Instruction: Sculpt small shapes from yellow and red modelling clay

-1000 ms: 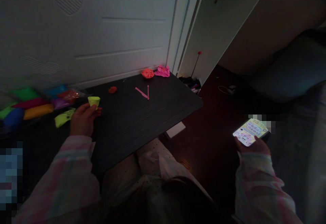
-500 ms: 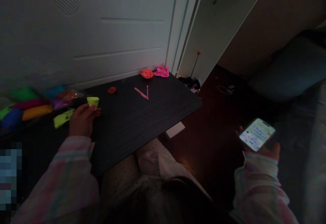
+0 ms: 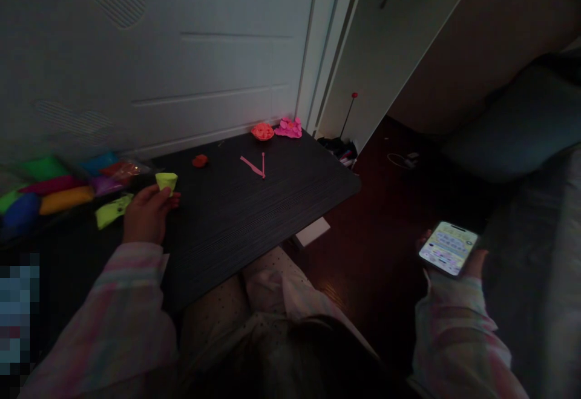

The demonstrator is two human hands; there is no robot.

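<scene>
My left hand (image 3: 147, 211) is closed on a small yellow piece of modelling clay (image 3: 166, 182), wider at the top, above the left part of the dark table (image 3: 227, 217). Beside that hand lies a yellow clay packet (image 3: 111, 210). Off to the right, past the table, my right hand (image 3: 474, 264) holds a smartphone (image 3: 449, 247) with its lit screen facing up. On the table lie a small orange-red lump (image 3: 200, 161), two thin pink tools (image 3: 253, 167) forming a V, an orange flower-like clay piece (image 3: 262, 131) and a pink one (image 3: 289, 127).
Several coloured clay packets (image 3: 66, 200) crowd the table's left end. A white panelled surface (image 3: 218, 66) rises behind the table. To the right stand a white cabinet side (image 3: 385, 42) and a grey cushion-like shape (image 3: 517, 114). A white box (image 3: 312, 232) sits below the table edge.
My right hand has moved slightly left and down with the smartphone, whose tilt has changed a little. My left hand stays in place with the yellow clay.
</scene>
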